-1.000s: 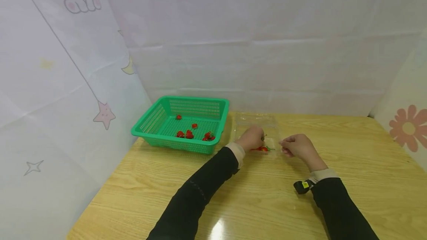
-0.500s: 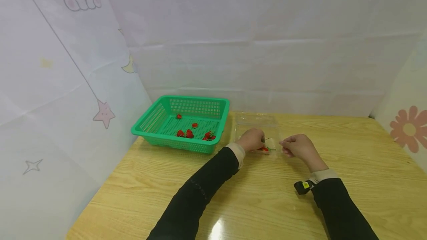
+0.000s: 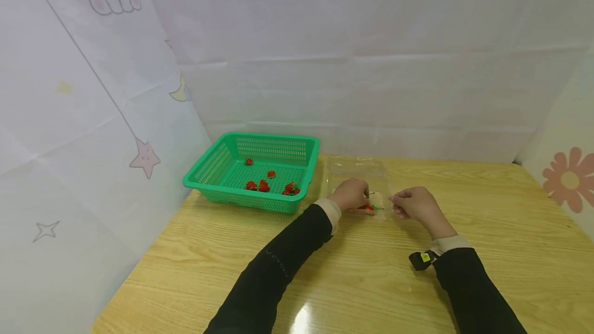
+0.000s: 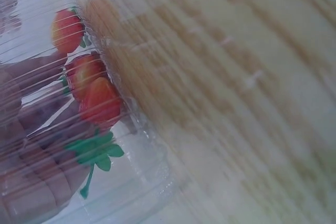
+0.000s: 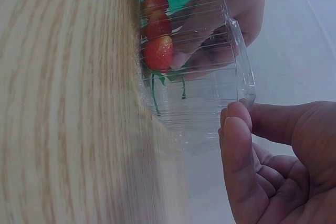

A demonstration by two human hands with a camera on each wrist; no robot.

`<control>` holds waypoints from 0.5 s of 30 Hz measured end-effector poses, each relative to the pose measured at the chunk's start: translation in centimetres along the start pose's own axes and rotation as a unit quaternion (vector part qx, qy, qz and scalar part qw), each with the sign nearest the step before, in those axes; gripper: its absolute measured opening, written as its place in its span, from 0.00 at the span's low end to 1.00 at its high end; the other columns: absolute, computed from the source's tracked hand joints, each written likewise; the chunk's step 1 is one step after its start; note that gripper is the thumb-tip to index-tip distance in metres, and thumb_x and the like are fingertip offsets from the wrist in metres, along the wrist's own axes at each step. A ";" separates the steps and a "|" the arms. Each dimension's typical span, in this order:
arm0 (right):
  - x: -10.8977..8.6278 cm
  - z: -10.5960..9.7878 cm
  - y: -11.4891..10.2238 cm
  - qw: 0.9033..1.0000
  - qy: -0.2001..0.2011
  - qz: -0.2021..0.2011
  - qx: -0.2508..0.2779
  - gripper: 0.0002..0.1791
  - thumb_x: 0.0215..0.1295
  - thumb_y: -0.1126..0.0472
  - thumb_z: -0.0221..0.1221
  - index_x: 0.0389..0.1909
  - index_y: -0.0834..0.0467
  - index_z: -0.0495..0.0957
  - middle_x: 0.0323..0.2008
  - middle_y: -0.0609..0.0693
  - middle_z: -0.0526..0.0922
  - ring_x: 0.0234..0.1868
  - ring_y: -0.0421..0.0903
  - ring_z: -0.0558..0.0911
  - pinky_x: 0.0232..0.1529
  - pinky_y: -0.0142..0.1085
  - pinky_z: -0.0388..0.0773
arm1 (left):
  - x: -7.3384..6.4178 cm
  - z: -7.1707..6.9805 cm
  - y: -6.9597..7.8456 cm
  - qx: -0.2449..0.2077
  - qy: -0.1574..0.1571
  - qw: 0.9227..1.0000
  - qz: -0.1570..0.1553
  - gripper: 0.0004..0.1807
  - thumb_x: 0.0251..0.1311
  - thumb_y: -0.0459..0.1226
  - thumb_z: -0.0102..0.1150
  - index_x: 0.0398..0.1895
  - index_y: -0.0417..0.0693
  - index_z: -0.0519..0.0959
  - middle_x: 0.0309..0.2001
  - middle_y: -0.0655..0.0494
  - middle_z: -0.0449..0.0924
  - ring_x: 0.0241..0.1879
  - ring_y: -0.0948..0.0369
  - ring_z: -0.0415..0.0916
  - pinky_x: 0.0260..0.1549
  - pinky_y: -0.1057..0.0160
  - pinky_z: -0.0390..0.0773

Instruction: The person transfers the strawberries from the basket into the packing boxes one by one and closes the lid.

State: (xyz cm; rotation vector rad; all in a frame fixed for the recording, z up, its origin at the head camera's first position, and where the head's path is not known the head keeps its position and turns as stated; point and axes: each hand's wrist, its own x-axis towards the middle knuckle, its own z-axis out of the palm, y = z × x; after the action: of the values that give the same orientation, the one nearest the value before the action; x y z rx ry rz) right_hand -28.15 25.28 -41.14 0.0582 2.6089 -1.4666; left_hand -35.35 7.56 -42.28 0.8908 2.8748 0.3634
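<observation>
A clear plastic clamshell box sits on the table with its lid up at the back. My left hand reaches down inside it, fingers curled at a strawberry whose green stem shows beside them; the fingers partly hide that fruit. Through the ribbed wall in the left wrist view, several strawberries lie in a row along the near side, by the left hand. In the right wrist view my right hand pinches the box's rim between thumb and forefinger, outside the right end, beside strawberries seen through the plastic.
Left of the box stands a green slotted basket with several strawberries in it. A pale cloth wall rises behind the wooden table, and another stands at the left.
My left hand has dipped slightly inside the box, and the stem by its fingers sits lower than a second ago. My right hand stays in place at the box's edge.
</observation>
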 end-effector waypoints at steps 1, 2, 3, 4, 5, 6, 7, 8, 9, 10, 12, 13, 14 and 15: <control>0.0 0.0 0.0 1.000 0.000 0.000 -0.001 0.19 0.74 0.60 0.53 0.51 0.75 0.75 0.31 0.60 0.82 0.30 0.50 0.83 0.32 0.41 0.82 | 0.0 0.0 0.0 0.001 0.000 1.000 0.000 0.08 0.63 0.43 0.64 0.41 0.52 0.85 0.40 0.62 0.82 0.35 0.67 0.77 0.32 0.71 0.74; 0.0 0.0 0.0 1.000 0.000 0.001 0.000 0.19 0.74 0.60 0.53 0.51 0.75 0.75 0.31 0.60 0.82 0.30 0.50 0.83 0.32 0.41 0.82 | 0.0 0.0 0.0 0.003 0.001 1.000 0.000 0.08 0.63 0.43 0.64 0.42 0.52 0.85 0.40 0.62 0.82 0.36 0.66 0.77 0.33 0.71 0.74; 0.0 0.0 0.0 1.000 -0.001 0.001 0.000 0.19 0.74 0.60 0.53 0.51 0.75 0.75 0.31 0.60 0.82 0.30 0.50 0.82 0.33 0.41 0.82 | 0.0 -0.1 0.0 0.004 0.003 1.000 0.000 0.09 0.63 0.43 0.64 0.42 0.52 0.85 0.41 0.62 0.82 0.37 0.66 0.77 0.34 0.70 0.74; 0.1 0.0 0.0 1.000 -0.001 0.001 -0.001 0.19 0.74 0.60 0.53 0.51 0.75 0.75 0.31 0.60 0.82 0.30 0.50 0.82 0.33 0.41 0.82 | 0.0 -0.1 -0.1 0.005 0.004 1.000 -0.001 0.10 0.63 0.44 0.64 0.43 0.52 0.85 0.41 0.62 0.82 0.37 0.66 0.77 0.34 0.70 0.74; 0.1 0.0 0.0 1.000 -0.001 0.001 -0.001 0.19 0.74 0.60 0.53 0.51 0.75 0.75 0.31 0.60 0.82 0.30 0.50 0.83 0.33 0.41 0.82 | 0.1 0.0 -0.2 0.006 0.006 1.000 -0.001 0.10 0.63 0.44 0.64 0.44 0.52 0.84 0.42 0.62 0.82 0.38 0.66 0.77 0.35 0.70 0.75; 0.1 0.0 0.0 1.000 -0.002 0.000 -0.001 0.19 0.74 0.60 0.53 0.51 0.75 0.75 0.31 0.60 0.82 0.30 0.50 0.82 0.33 0.41 0.82 | 0.1 0.0 -0.2 0.007 0.008 1.000 -0.001 0.11 0.63 0.44 0.64 0.45 0.51 0.84 0.43 0.61 0.82 0.39 0.65 0.77 0.36 0.69 0.75; 0.1 0.0 0.0 1.000 -0.003 0.000 -0.001 0.19 0.74 0.60 0.53 0.51 0.75 0.75 0.31 0.60 0.82 0.30 0.50 0.83 0.33 0.41 0.82 | 0.1 0.0 -0.3 0.008 0.011 1.000 0.000 0.12 0.63 0.44 0.64 0.46 0.51 0.83 0.44 0.61 0.82 0.40 0.65 0.78 0.36 0.69 0.75; 0.1 0.0 0.1 1.000 -0.003 0.000 0.001 0.19 0.74 0.60 0.53 0.51 0.76 0.75 0.32 0.61 0.82 0.30 0.50 0.83 0.33 0.41 0.82 | 0.1 0.0 -0.5 0.009 0.015 1.000 0.000 0.13 0.63 0.44 0.64 0.47 0.51 0.83 0.45 0.61 0.81 0.40 0.65 0.78 0.37 0.69 0.75; 0.1 0.0 0.1 1.000 -0.002 -0.001 0.000 0.19 0.74 0.60 0.53 0.50 0.76 0.75 0.32 0.60 0.82 0.30 0.50 0.83 0.33 0.41 0.82 | 0.1 -0.1 -0.5 0.008 0.018 1.000 0.003 0.13 0.63 0.44 0.64 0.48 0.51 0.82 0.46 0.61 0.81 0.41 0.65 0.78 0.37 0.70 0.75; 0.1 0.0 0.1 1.000 -0.001 -0.001 0.001 0.19 0.74 0.60 0.53 0.50 0.76 0.76 0.32 0.61 0.82 0.31 0.50 0.83 0.33 0.41 0.82 | 0.0 -0.2 -0.6 0.006 0.022 1.000 0.006 0.14 0.63 0.44 0.64 0.49 0.50 0.82 0.46 0.60 0.81 0.41 0.65 0.78 0.38 0.70 0.75; 0.1 -0.1 0.1 1.000 0.000 -0.001 0.001 0.19 0.74 0.61 0.53 0.50 0.76 0.76 0.32 0.60 0.82 0.31 0.50 0.83 0.33 0.41 0.82 | -0.4 -0.7 -0.7 0.000 0.035 0.999 0.017 0.15 0.64 0.43 0.64 0.50 0.48 0.81 0.47 0.58 0.81 0.42 0.64 0.78 0.38 0.69 0.75; 0.2 -0.1 0.1 1.000 0.001 0.000 0.002 0.19 0.74 0.61 0.53 0.50 0.76 0.76 0.32 0.60 0.82 0.31 0.50 0.83 0.33 0.41 0.83 | -0.8 -1.2 -0.7 -0.005 0.038 0.999 0.021 0.15 0.64 0.43 0.63 0.51 0.47 0.81 0.48 0.57 0.81 0.43 0.63 0.78 0.39 0.69 0.75; 0.2 -0.1 0.1 1.000 0.001 -0.001 0.000 0.19 0.74 0.60 0.53 0.50 0.76 0.76 0.32 0.60 0.82 0.31 0.50 0.83 0.33 0.41 0.83 | -1.2 -1.8 -0.6 -0.009 0.042 0.999 0.024 0.16 0.64 0.42 0.63 0.52 0.46 0.81 0.48 0.56 0.81 0.43 0.63 0.78 0.39 0.69 0.75; 0.2 -0.1 0.1 1.000 0.001 -0.001 -0.002 0.19 0.74 0.60 0.53 0.50 0.76 0.76 0.32 0.60 0.82 0.31 0.50 0.83 0.33 0.41 0.82 | -1.7 -2.5 -0.6 -0.013 0.047 0.998 0.028 0.17 0.64 0.42 0.63 0.53 0.46 0.80 0.49 0.54 0.80 0.45 0.62 0.78 0.40 0.69 0.76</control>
State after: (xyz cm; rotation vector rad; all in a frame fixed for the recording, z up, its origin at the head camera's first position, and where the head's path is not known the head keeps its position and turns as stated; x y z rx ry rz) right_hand -28.32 25.40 -41.17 0.0563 2.6139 -1.4630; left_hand -34.70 5.61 -39.99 0.9785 2.9270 0.4577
